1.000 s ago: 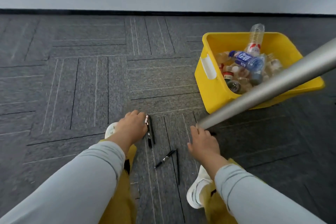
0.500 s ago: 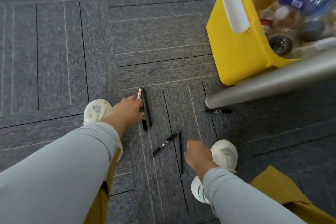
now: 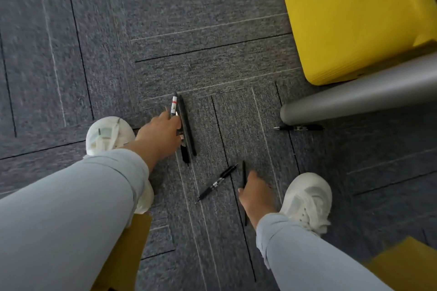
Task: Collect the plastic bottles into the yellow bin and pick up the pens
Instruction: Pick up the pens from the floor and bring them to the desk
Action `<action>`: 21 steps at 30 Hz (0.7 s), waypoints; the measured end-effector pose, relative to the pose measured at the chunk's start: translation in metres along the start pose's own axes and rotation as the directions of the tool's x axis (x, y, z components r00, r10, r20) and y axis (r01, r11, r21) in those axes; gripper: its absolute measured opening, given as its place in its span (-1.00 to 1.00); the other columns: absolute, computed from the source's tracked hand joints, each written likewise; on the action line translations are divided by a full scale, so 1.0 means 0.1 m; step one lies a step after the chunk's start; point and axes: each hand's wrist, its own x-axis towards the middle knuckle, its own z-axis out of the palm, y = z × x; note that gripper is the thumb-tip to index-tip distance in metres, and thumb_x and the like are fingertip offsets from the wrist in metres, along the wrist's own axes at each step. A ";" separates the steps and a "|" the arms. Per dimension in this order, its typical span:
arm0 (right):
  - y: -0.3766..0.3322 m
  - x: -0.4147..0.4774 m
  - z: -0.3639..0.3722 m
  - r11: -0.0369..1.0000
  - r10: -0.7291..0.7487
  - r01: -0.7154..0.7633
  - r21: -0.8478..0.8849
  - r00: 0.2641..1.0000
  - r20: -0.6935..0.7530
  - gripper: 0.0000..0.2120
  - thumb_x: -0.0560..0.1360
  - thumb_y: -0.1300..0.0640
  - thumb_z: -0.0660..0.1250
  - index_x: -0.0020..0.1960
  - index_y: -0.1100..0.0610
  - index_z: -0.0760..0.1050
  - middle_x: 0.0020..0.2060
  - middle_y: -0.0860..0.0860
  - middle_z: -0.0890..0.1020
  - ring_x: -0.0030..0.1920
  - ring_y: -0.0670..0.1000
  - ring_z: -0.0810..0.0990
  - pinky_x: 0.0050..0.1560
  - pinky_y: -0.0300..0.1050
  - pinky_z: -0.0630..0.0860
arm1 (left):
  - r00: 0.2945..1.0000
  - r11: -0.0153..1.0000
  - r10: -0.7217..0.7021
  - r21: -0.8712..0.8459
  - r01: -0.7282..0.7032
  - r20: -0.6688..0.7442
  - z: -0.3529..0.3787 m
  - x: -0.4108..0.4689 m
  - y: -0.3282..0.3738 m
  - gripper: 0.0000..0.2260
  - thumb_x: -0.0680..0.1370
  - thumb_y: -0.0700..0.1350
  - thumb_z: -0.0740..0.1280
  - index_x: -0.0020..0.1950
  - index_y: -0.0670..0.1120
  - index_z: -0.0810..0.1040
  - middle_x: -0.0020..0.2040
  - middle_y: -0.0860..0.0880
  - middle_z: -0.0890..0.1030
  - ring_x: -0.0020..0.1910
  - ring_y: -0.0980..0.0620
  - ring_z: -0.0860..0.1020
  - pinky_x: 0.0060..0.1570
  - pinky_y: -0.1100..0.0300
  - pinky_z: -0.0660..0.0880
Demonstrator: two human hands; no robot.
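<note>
My left hand point(image 3: 160, 137) grips a bundle of pens point(image 3: 186, 130) lying on the grey carpet: a white pen with a red band point(image 3: 174, 105) and black ones beside it. My right hand point(image 3: 256, 194) curls its fingers down onto a thin black pen point(image 3: 244, 168) that runs under the hand. A black click pen point(image 3: 217, 183) lies loose between my hands. Another black pen point(image 3: 300, 128) lies by the foot of a grey pole. The yellow bin point(image 3: 350, 23) stands at the upper right; its inside is out of view.
A thick grey pole point(image 3: 366, 94) slants down to the carpet in front of the bin. My white shoes point(image 3: 106, 134) point(image 3: 307, 198) stand beside each hand. Yellow fabric point(image 3: 402, 264) shows at the bottom edge.
The view has dropped closer to the floor, pushing the bin to the top right. My right hand has come back from the pole's foot to the thin black pen. My left hand stays on the bundle.
</note>
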 end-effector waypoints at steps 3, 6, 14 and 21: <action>0.00 0.04 -0.05 1.000 0.001 -0.001 0.023 1.000 0.018 -0.84 0.52 0.22 0.27 0.09 0.20 0.42 0.02 0.17 0.61 0.05 0.20 0.58 0.00 -0.03 0.54 | 1.000 1.000 -0.009 -0.025 0.009 -0.024 -0.01 0.09 0.01 -0.68 0.59 -0.06 0.22 0.32 -0.12 0.37 0.24 -0.17 0.36 0.19 -0.21 0.42 0.12 -0.11 0.45; 0.02 0.16 -0.29 0.998 0.028 -0.025 0.056 0.998 -0.055 -0.75 0.51 0.27 0.23 0.19 0.22 0.40 0.06 0.17 0.59 0.08 0.21 0.57 -0.04 -0.06 0.47 | 0.997 0.998 -0.017 -0.061 0.013 -0.070 -0.02 0.13 0.06 -0.67 0.58 -0.06 0.23 0.32 -0.12 0.36 0.25 -0.19 0.35 0.20 -0.24 0.40 0.10 -0.14 0.46; 0.17 0.35 -0.37 0.989 0.146 -0.147 0.001 0.986 0.085 -0.60 0.39 -0.09 0.47 -0.38 0.13 0.37 -0.22 0.09 0.66 -0.11 0.13 0.67 -0.21 -0.13 0.56 | 0.999 0.999 -0.028 -0.045 0.026 -0.045 0.13 0.17 0.13 -0.67 0.58 -0.07 0.22 0.34 -0.11 0.35 0.28 -0.19 0.33 0.24 -0.23 0.37 0.13 -0.13 0.45; 0.16 0.34 -0.29 0.994 0.088 -0.091 0.066 0.995 0.042 -0.81 0.51 0.07 0.32 -0.17 0.18 0.52 -0.09 0.15 0.66 -0.02 0.17 0.63 -0.16 -0.10 0.47 | 0.996 0.996 -0.060 -0.066 0.055 -0.069 0.12 0.21 0.12 -0.64 0.57 -0.06 0.25 0.34 -0.11 0.35 0.28 -0.20 0.33 0.24 -0.25 0.37 0.13 -0.14 0.44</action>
